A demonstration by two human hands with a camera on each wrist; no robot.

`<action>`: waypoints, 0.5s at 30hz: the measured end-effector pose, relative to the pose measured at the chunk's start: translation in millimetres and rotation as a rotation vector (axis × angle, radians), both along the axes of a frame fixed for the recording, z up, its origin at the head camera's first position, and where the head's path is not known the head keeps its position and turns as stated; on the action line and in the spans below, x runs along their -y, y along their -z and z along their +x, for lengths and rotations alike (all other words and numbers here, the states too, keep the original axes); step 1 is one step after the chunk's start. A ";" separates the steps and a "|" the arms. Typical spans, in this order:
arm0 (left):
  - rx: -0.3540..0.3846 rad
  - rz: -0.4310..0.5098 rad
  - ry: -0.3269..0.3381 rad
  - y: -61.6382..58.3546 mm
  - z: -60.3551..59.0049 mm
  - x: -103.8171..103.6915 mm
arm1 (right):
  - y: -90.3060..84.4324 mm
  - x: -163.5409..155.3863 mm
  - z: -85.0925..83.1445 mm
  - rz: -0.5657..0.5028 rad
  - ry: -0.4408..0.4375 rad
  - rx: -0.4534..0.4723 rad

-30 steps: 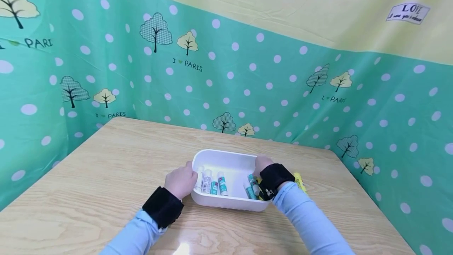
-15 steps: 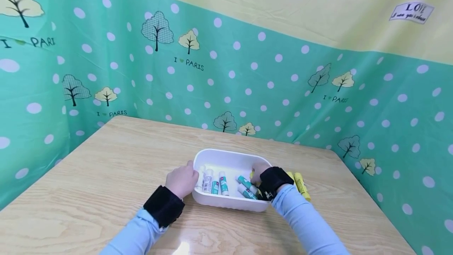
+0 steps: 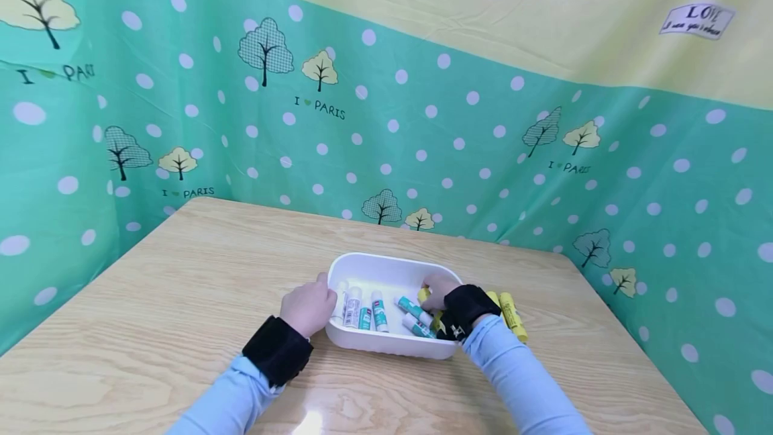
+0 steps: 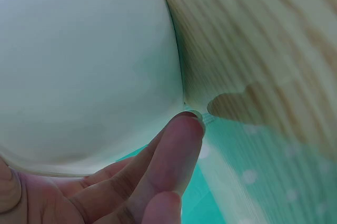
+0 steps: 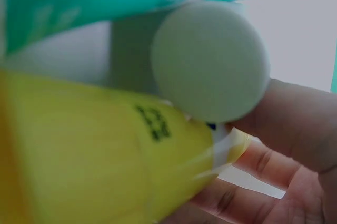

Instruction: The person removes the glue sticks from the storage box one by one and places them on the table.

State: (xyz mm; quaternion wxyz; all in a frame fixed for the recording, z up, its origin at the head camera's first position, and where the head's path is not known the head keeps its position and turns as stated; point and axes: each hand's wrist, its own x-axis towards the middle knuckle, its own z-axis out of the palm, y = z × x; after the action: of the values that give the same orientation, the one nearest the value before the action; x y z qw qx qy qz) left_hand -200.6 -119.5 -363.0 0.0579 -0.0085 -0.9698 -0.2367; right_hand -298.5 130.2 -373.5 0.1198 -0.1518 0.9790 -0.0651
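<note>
A white plastic basket (image 3: 395,266) sits on the table with glue sticks lying in it. My left hand (image 3: 309,305) grips its left end, fingers (image 4: 176,145) along the outer wall and thumb at the rim. Inside the right end, my right hand (image 3: 441,289) holds a yellow glue stick (image 5: 110,155) between thumb and fingers. Right beside it lie a teal-and-white glue stick (image 3: 415,311) and a second teal one (image 3: 418,327). A pale round end (image 5: 210,60) overlaps the yellow stick in the right wrist view. Towards the left lie a white stick (image 3: 353,307) and a teal-and-white stick (image 3: 379,312).
Yellow glue sticks (image 3: 512,317) lie on the wooden table (image 3: 253,240) just right of the basket, partly behind the right wrist. A green and yellow printed curtain (image 3: 423,133) hangs behind the table and along its sides.
My right hand has shifted slightly left inside the basket, and the yellow stick now shows at its fingers. The teal sticks there have slid left and turned. The left hand keeps its place.
</note>
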 end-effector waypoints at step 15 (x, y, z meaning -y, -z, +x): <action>-0.013 0.001 0.001 1.5 -0.9 0.1 | -2.7 -0.6 3.1 -0.060 -0.050 -0.018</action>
State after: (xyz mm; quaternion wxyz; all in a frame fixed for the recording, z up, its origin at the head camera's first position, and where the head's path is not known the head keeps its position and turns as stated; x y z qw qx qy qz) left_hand -201.5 -119.6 -364.5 0.0639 -0.0106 -0.9693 -0.2373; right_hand -295.3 130.9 -370.8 0.1079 -0.1804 0.9735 -0.0902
